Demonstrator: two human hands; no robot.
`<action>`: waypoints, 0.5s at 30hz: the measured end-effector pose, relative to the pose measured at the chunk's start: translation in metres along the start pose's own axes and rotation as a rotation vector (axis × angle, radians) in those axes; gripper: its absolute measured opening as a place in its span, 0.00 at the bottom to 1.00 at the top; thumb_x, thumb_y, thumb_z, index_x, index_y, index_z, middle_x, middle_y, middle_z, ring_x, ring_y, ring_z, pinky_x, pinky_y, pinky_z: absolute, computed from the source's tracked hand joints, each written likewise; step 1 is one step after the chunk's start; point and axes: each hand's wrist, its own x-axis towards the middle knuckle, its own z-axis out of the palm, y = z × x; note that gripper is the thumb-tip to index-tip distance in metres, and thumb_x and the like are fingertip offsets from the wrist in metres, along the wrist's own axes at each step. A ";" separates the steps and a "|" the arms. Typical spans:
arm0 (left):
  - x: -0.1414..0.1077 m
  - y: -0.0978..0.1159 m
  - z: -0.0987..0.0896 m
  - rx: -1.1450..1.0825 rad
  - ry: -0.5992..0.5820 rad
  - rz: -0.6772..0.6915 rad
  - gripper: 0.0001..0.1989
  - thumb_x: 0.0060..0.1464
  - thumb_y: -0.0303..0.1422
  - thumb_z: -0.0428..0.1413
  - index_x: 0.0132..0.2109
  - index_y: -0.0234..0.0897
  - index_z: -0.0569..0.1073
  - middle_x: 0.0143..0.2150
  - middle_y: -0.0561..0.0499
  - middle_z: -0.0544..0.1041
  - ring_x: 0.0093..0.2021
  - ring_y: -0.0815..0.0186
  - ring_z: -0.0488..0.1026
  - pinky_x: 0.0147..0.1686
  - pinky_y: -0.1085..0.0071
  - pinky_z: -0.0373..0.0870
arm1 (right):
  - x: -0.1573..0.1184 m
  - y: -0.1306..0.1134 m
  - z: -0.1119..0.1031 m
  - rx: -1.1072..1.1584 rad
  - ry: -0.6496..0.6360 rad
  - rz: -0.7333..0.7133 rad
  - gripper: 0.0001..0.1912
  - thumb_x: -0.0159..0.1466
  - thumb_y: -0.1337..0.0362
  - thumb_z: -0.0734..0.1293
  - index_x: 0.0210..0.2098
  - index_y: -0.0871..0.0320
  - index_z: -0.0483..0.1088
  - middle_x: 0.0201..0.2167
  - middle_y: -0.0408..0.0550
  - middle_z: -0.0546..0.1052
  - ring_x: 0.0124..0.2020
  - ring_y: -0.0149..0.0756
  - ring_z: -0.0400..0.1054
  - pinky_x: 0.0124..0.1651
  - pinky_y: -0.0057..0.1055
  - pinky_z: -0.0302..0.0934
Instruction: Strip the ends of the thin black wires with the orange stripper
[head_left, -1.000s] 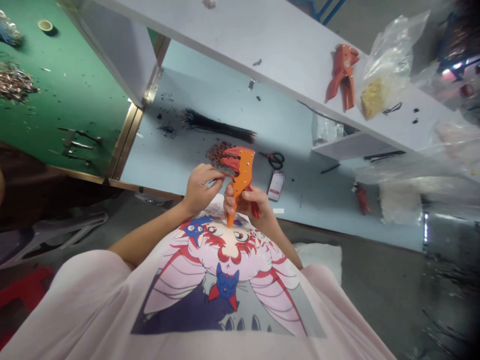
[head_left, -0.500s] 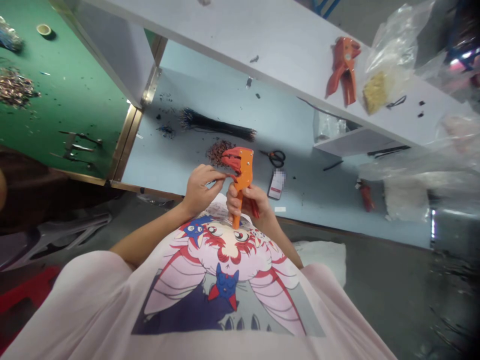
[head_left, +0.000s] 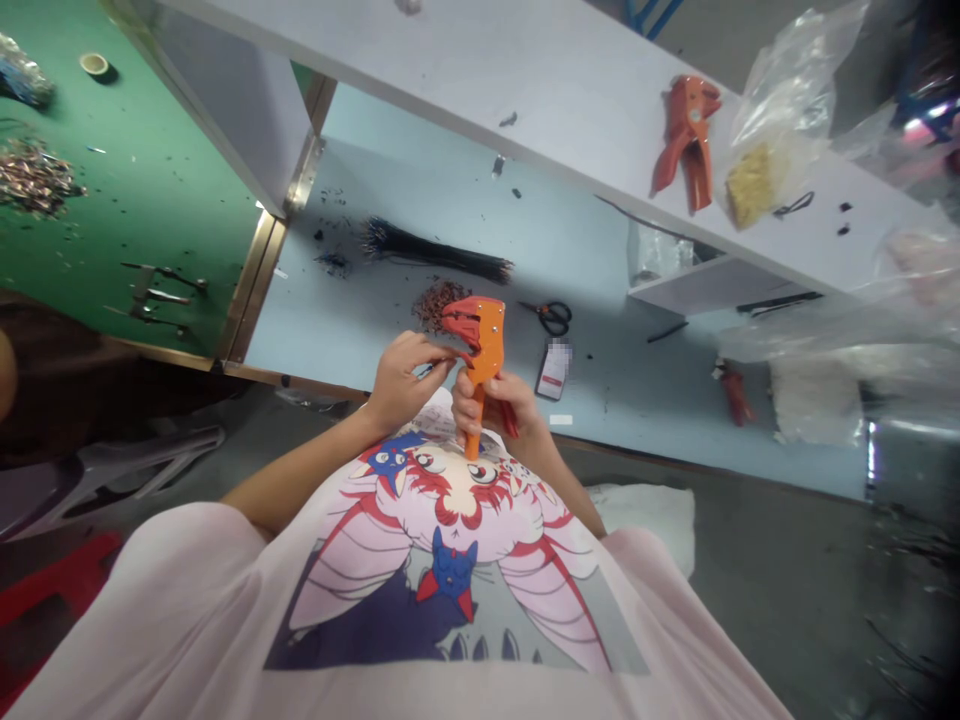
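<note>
An orange wire stripper (head_left: 484,340) with red jaws stands nearly upright in my right hand (head_left: 491,405), whose fingers wrap its red handles. My left hand (head_left: 409,382) is pinched shut beside the tool's jaws, on a short thin wire (head_left: 429,370) that is mostly hidden by the fingertips. The wire's end seems to reach into the jaws, though the fingers and tool partly hide it. Just beyond the tool lies a heap of short, copper-coloured wire pieces (head_left: 433,304).
On the pale blue bench (head_left: 337,340) lie a bundle of black wires (head_left: 435,252), black-handled scissors (head_left: 553,317) and a small card (head_left: 553,372). A white shelf (head_left: 480,90) above holds a second stripper (head_left: 688,140) and a plastic bag (head_left: 780,120). A green bench (head_left: 142,180) is at left.
The orange wire stripper has swung slightly more upright in my right hand. My left fingertips have shifted a little at its jaws, still pinched together.
</note>
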 end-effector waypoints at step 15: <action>0.001 -0.001 0.000 0.015 -0.007 0.016 0.05 0.54 0.27 0.55 0.32 0.38 0.75 0.29 0.53 0.77 0.31 0.68 0.68 0.35 0.69 0.64 | 0.001 0.000 0.001 -0.043 0.051 0.032 0.14 0.58 0.56 0.67 0.33 0.59 0.63 0.22 0.39 0.65 0.19 0.28 0.62 0.27 0.35 0.68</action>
